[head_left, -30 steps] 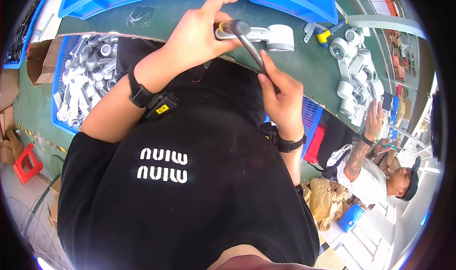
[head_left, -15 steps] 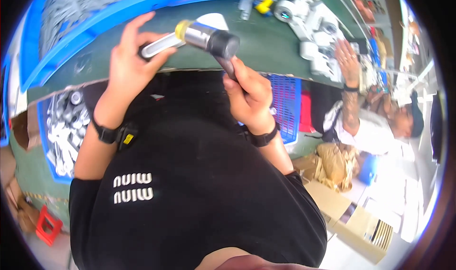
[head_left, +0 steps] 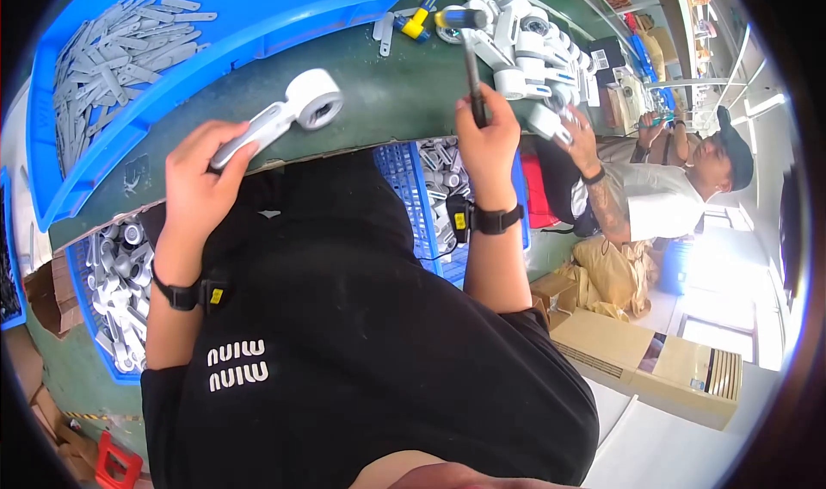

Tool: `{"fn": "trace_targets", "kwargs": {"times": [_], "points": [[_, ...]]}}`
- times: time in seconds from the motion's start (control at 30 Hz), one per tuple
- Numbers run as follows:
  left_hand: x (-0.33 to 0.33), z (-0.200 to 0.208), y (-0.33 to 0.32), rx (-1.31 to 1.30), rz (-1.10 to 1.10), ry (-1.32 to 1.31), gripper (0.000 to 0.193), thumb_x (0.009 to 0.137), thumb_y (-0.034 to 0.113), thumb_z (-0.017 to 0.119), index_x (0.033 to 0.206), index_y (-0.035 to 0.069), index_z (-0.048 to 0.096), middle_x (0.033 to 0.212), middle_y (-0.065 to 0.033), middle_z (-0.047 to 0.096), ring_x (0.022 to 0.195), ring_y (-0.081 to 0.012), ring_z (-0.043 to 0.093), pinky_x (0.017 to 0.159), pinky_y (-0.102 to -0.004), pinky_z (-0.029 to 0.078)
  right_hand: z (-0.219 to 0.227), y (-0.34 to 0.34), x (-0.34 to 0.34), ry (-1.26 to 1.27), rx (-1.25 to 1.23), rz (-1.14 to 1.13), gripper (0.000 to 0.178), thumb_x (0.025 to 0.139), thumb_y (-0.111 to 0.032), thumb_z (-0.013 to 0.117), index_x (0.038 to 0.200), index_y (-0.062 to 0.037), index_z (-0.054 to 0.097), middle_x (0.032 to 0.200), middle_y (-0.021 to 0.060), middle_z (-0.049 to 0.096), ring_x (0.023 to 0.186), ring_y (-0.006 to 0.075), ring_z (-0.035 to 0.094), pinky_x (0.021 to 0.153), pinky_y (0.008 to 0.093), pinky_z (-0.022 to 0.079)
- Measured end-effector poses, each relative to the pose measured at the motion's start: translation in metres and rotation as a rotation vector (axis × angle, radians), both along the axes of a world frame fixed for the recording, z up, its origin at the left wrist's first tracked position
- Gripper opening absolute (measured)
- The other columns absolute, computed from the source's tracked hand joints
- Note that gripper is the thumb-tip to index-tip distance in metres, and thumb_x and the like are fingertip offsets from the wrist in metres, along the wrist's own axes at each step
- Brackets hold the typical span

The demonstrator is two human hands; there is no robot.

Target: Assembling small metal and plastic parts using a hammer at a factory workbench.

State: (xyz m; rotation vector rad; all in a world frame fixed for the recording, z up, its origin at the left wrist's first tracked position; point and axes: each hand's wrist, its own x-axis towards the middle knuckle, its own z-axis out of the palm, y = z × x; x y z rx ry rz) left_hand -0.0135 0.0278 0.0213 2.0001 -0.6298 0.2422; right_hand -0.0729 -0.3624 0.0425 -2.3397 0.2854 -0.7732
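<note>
My left hand is closed on the flat handle of a white plastic part with a round, ring-like head, held just above the green table near its front edge. The part's round end points right and away from me, with a dark opening visible. My right hand grips the dark shaft of a mallet, held upright. Its black-and-yellow head is raised, slightly blurred, and apart from the white part.
A blue tray holds grey flat strips. A second mallet lies beside piled white parts. Blue baskets of parts sit below the table edge. A co-worker's hand holds a white part at right.
The mallet in my right hand has moved up and right, away from the white part. My left hand has shifted left and down with the part. The co-worker's hand has lowered.
</note>
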Motion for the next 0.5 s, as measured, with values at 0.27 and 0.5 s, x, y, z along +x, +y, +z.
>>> {"fn": "trace_targets", "kwargs": {"times": [0.27, 0.5], "points": [[-0.029, 0.019, 0.198, -0.075, -0.098, 0.706, 0.042, 0.092, 0.037, 0.081, 0.106, -0.003, 0.079, 0.102, -0.0062, 0.076, 0.095, -0.0152, 0.067, 0.086, -0.0293, 0.048, -0.004, -0.069, 0.078, 0.017, -0.315, -0.001, 0.065, 0.088, -0.004, 0.07, 0.153, -0.0008, 0.058, 0.143, 0.0275, 0.065, 0.132, 0.0452, 0.064, 0.114, 0.0487, 0.051], [-0.138, -0.119, 0.443, -0.533, 0.685, 1.021, 0.04, 0.107, 0.027, 0.068, 0.14, 0.005, 0.069, 0.136, -0.0088, 0.073, 0.125, -0.0223, 0.069, 0.103, -0.0425, 0.056, -0.031, -0.092, 0.118, 0.009, -0.523, 0.051, 0.065, 0.087, -0.007, 0.068, 0.15, 0.0027, 0.058, 0.15, 0.0322, 0.06, 0.142, 0.0489, 0.056, 0.123, 0.0521, 0.043]]}}
